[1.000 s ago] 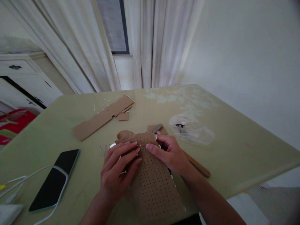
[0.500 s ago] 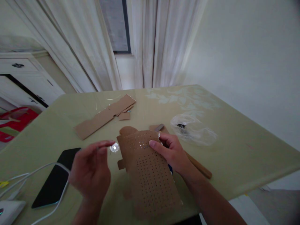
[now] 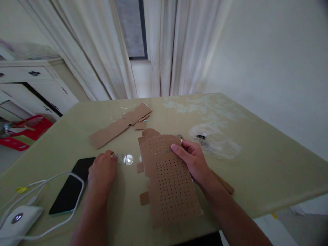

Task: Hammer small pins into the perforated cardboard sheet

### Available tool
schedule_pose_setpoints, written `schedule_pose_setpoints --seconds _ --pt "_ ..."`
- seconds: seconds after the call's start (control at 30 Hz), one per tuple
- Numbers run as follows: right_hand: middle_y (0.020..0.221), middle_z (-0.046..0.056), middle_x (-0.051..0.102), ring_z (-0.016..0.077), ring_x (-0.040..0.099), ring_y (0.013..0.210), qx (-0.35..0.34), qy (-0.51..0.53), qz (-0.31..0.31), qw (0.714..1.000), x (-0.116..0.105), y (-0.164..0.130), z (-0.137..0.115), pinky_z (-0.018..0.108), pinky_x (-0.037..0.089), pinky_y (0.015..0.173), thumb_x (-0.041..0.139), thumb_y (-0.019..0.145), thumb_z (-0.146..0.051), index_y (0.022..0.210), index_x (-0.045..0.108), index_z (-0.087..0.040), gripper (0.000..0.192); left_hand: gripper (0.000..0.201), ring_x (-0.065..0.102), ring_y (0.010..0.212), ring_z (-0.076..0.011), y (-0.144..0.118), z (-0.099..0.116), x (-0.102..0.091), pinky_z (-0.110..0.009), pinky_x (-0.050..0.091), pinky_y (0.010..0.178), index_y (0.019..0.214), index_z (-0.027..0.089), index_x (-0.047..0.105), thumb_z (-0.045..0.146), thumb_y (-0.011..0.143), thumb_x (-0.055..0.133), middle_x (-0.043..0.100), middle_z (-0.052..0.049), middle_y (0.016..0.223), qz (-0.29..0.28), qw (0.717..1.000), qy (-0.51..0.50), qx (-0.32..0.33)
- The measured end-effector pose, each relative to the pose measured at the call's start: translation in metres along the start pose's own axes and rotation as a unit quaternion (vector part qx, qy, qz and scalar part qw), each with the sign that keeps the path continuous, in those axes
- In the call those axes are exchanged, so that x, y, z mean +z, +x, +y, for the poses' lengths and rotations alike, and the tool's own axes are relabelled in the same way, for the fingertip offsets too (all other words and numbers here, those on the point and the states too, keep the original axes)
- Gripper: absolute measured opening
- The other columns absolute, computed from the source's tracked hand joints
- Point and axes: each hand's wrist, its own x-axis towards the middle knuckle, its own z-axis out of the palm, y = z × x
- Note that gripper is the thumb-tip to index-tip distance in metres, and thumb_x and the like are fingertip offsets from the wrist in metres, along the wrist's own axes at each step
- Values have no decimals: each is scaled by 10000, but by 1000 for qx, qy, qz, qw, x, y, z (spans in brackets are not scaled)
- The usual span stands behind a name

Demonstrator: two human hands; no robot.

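Grip: right hand [image 3: 193, 160] pinches perforated cardboard [image 3: 169, 177].
Reach: left hand [image 3: 102, 171], fingers curled at pins [image 3: 120, 159].
Risk: pins likely scatter if nudged.

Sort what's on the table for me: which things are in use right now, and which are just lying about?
In use:
punched cardboard sheet, gripped by right hand
small pins, touched by left hand

Lying about:
phone
white cable
cardboard strip
plastic bag
wooden stick
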Motion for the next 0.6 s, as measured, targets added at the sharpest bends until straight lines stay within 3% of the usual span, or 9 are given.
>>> schedule_pose_setpoints --seconds 0.13,0.33,0.43,0.5,0.6 --pt "809 45 754 163 669 714 3 -3 6 1000 0 2 2 268 520 638 864 863 -558 893 803 -178 386 430 760 1084 -386 -1 9 -2 -470 578 894 1279 128 730 288 1069 390 754 -250 1249 -6 1000 25 5" --pt "829 48 776 153 681 723 -3 13 2 1000 1 3 1 253 521 649 881 851 -546 921 826 -175 381 457 742 1127 -387 -1 11 2 -470 567 919 1281 122 726 248 1071 341 740 -236 1283 -19 1000 4 22" --pt "824 47 780 149 692 723 -1 18 -2 1000 1 2 0 244 531 650 887 851 -533 922 830 -170 374 455 728 1120 -376 -2 16 2 -487 557 960 1273 121 725 264 1078 339 738 -220 1264 29 997 -40 52" --pt "830 47 787 145 697 712 -1 28 -11 1000 1 1 -1 238 537 638 897 847 -517 935 837 -167 366 406 720 1102 -337 -9 26 -1 -469 555 993 1229 146 733 306 1077 391 750 -178 1203 105 979 -128 119" --pt "856 44 805 136 716 710 -2 66 -55 996 2 -1 -2 227 561 646 926 831 -466 985 850 -174 338 264 721 1013 -252 -31 47 -5 -377 586 912 1118 197 743 316 1046 519 750 -103 1118 179 898 -314 253"
